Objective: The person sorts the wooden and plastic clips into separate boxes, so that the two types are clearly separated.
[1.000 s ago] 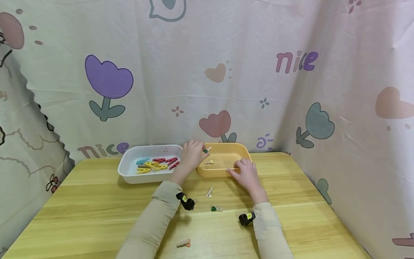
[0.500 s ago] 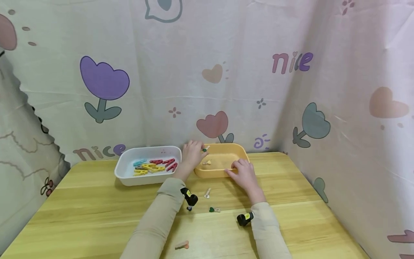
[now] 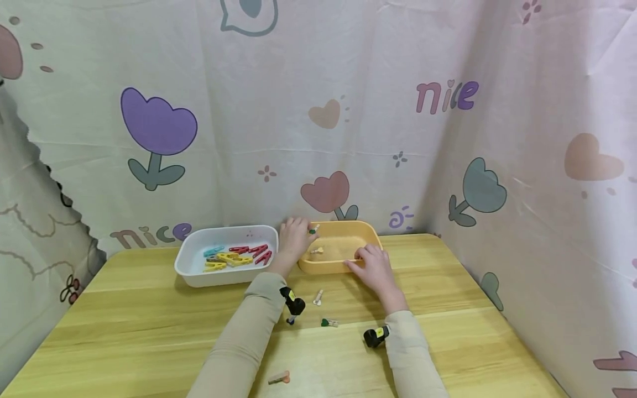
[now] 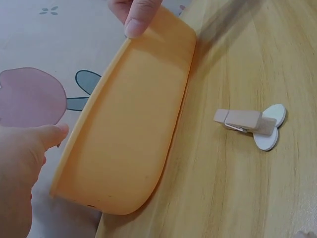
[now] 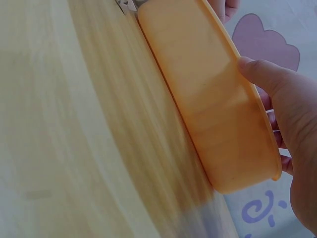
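My left hand (image 3: 294, 239) is over the left end of the yellow bin (image 3: 343, 267), pinching a small wooden clothespin with a green heart (image 3: 313, 229) at its fingertips. The left wrist view shows this hand's thumb but hides the clothespin. My right hand (image 3: 374, 269) grips the bin's near rim, with the thumb outside and the other fingers over the inside, as the right wrist view shows. Inside the bin lies one wooden clothespin with a pale yellow heart (image 3: 317, 250).
Left of the yellow bin stands a white bin (image 3: 219, 279) with red, yellow and blue plastic clothespins. On the table lie wooden clothespins with a white heart (image 4: 246, 123), a green heart (image 3: 329, 322), an orange heart (image 3: 280, 377) and a dark blue end (image 3: 291, 319). A printed curtain hangs behind.
The head view has shifted slightly, so the scene sits a little further left. The left forearm has turned slightly, baring the dark blue clothespin. Both hands keep their places at the yellow bin.
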Available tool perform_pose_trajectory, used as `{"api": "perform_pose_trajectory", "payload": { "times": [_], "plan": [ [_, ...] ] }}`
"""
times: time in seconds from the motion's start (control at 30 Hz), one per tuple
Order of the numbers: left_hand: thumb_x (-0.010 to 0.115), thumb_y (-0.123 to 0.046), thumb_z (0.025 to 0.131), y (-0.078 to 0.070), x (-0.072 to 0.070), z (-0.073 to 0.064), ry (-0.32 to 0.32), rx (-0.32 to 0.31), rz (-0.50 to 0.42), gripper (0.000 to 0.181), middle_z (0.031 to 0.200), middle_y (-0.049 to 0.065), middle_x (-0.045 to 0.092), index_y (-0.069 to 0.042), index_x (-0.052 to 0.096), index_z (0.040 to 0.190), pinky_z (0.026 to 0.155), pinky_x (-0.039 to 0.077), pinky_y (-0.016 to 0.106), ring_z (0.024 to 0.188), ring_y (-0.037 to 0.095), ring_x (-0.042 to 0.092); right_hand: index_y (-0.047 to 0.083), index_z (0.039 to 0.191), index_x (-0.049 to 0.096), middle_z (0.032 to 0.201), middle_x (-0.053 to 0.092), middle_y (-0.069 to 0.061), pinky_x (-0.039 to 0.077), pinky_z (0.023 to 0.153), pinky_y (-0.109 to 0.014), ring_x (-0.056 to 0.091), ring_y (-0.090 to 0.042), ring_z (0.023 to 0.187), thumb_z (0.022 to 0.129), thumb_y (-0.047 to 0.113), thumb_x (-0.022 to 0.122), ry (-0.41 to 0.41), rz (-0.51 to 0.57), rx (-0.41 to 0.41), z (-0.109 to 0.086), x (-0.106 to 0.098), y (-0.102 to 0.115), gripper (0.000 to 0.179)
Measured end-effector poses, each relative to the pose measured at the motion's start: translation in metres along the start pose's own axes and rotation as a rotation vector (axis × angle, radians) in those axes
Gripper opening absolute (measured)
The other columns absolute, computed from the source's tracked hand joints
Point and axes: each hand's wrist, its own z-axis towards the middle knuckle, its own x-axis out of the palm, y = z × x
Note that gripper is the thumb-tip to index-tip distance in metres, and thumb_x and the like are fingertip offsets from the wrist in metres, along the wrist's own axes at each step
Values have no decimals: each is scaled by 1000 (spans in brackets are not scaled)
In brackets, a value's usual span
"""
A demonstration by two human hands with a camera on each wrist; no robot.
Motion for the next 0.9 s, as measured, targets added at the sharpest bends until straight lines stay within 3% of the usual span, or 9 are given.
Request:
{"api": "perform_pose_trajectory", "payload": {
  "times": [0.3,0.5,0.9],
  "plan": [
    [72,-39,86,2,3,-1,10,-9,14,29,99,2,63,-15,61,98,85,40,41,99,25,52,13,85,63,86,57,-3,35,84,-41,50,-22,88,83,43,74,20,6,14,0,-1,2,32],
    [71,-43,86,3,5,-1,40,-47,28,41,113,6,64,-13,63,113,93,41,43,109,28,51,13,85,63,85,57,-2,35,85,-41,50,-22,88,83,43,74,21,1,17,-1,-1,3,32],
    [71,-42,87,4,1,-5,19,-16,12,45,119,6,63,-14,62,120,94,40,44,113,29,50,13,85,63,85,57,-2,36,84,-40,50,-22,87,83,43,74,14,-2,11,0,-1,1,31]
  ]
}}
